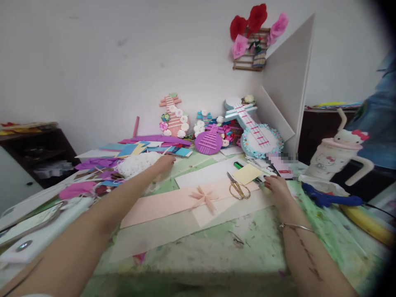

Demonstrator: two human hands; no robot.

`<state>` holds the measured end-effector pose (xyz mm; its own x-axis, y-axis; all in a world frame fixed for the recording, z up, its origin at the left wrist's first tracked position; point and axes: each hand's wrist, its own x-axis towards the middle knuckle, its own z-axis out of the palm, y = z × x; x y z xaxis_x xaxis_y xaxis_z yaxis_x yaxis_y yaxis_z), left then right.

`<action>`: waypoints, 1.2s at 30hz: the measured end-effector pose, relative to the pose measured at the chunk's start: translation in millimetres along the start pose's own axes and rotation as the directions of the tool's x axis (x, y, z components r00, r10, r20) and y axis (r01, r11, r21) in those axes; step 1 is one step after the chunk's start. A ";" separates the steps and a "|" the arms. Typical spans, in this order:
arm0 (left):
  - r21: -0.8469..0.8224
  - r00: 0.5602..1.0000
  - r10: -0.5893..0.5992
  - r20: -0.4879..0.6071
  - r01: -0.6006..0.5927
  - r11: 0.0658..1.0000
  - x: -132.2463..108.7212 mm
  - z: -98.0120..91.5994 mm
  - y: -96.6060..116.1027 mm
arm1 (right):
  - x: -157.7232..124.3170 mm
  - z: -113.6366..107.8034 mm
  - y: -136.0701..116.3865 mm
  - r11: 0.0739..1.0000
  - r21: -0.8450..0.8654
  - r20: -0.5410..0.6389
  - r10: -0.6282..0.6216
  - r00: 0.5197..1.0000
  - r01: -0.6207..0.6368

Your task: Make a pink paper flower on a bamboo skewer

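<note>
Reaching out: right hand [277, 189] loosely uncurled; left hand [168, 162], can't tell.
Peach paper strip [167, 203]: likely light, creasable; pinch its edges.

I can't quite tell whether the left hand [167, 163] touches anything. Blocky blur partly covers a pink item [280, 165]; blue clothing [379, 123] is cut off.

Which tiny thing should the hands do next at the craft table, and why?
Perhaps move the right hand sideways to the gold scissors and lift them off: they seem to lie on the pale pink strip, near the folded paper star, and their handles point toward the person, so they look easy to grab.
</note>
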<state>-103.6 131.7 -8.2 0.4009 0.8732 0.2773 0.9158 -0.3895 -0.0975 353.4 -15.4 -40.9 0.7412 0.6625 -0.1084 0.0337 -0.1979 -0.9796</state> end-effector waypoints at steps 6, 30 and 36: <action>0.144 0.971 -0.226 0.080 0.213 0.966 31.8 33.9 -5.1 | -7.8 -1.1 -1.6 0.999 0.052 0.012 0.009 1.000 -0.010; 0.231 0.991 -0.107 0.076 0.087 0.969 63.9 32.2 -23.7 | -58.3 2.3 -37.6 0.992 -0.007 0.126 -0.125 0.984 0.126; 0.230 0.973 -0.226 0.035 0.212 0.950 60.6 42.6 -16.1 | -59.7 5.5 -34.3 0.989 -0.026 0.151 -0.142 0.978 0.147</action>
<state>-93.1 203.3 -30.6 0.1840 0.9484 0.2582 0.9602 -0.1172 -0.2537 304.3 -44.1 -1.8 0.6192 0.7852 0.0075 0.1597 -0.1165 -0.9803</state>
